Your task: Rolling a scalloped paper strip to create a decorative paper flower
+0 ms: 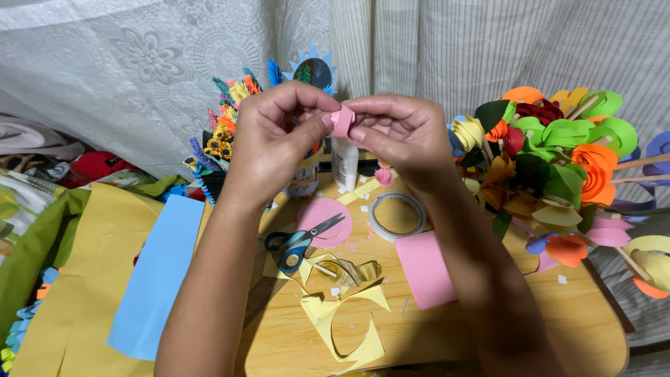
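Pink paper strip [342, 120] between both hands

Pink paper strip [342, 120], blue-handled scissors [293, 246], yellow paper scraps [342, 318], pale blue sheet [157, 279], white floral-patterned curtain [139, 63]

**One labelled bottle behind the tape ring**

A small white plastic glue bottle [344, 164] stands upright just behind the white roll of tape [397, 216], to its left. Dark print marks its front. Its top is hidden, and no signs or screens show.
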